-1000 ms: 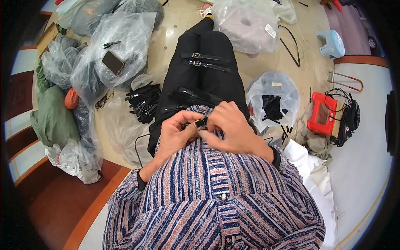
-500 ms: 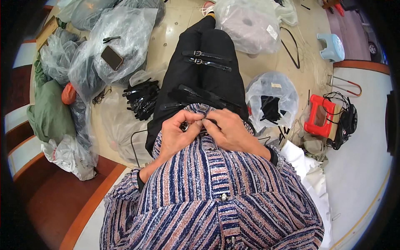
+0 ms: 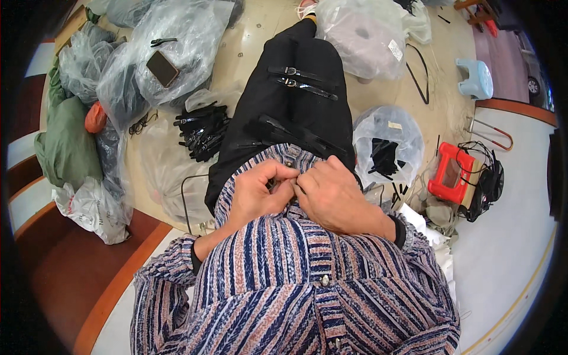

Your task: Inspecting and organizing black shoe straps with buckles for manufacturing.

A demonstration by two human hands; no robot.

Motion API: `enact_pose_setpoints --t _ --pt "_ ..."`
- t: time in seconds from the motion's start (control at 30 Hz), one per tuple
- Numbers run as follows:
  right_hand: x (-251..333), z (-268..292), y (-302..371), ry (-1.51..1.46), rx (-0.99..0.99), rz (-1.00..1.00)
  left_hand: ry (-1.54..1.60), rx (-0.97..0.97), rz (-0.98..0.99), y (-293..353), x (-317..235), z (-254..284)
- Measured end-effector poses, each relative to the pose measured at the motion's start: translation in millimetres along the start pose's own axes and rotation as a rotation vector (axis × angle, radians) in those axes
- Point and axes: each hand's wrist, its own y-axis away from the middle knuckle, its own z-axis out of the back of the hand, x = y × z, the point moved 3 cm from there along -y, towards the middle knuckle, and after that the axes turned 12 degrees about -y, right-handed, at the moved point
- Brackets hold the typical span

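Observation:
In front of my striped jacket (image 3: 260,248) my left hand (image 3: 257,188) and my right hand (image 3: 332,195) meet at the fingertips. Both are closed in a pinch; whatever lies between the fingers is small and hidden by them. Across my black trousers, just beyond the hands, lie several dark straps (image 3: 290,133). Farther up the thighs are two thin black straps with metal buckles (image 3: 290,83). To the left of my legs sits a heap of black buckled straps (image 3: 202,131). At the right, a clear plastic bag (image 3: 362,133) stands open with black strap pieces (image 3: 384,157) inside.
Large clear plastic bags fill the far left; a phone (image 3: 162,68) and a black clip (image 3: 164,42) rest on one. A big filled bag (image 3: 355,38) stands beyond my knees. At right are a light blue stool (image 3: 474,78), a red-framed object (image 3: 441,183) and black cords (image 3: 488,183).
The view has shifted slightly. My right hand has turned, its back now more toward me, and the fingers have drawn tighter; the dark piece seen by the right fingers is now hidden.

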Motion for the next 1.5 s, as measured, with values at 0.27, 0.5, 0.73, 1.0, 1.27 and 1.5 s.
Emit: enact_pose_setpoints --t 0.27,0.5,0.73,1.0,1.27,1.5 --pt "-20.6 18.6 -3.3 -0.349 -0.179 -0.256 0.33 0.075 0.049 -6.6 9.2 4.7" --pt "-28.6 10.9 -4.5 -0.708 -0.02 -0.362 0.049 -0.029 -0.217 -10.7 -7.3 11.2" --pt "-47.0 2.5 -2.5 -1.58 -0.165 -0.682 0.171 -0.267 0.022 -12.5 -0.5 26.4" --pt "-42.5 -6.3 -9.0 -2.013 0.014 -0.602 0.641 0.287 0.147 -23.3 8.8 9.2" --pt "-48.0 -19.3 -9.2 -2.101 0.131 -0.506 0.818 0.234 0.123 -32.2 19.8 2.1" --pt "-34.5 2.8 -20.5 -1.47 -0.19 -0.498 0.688 0.182 0.012 -32.7 6.3 7.6"
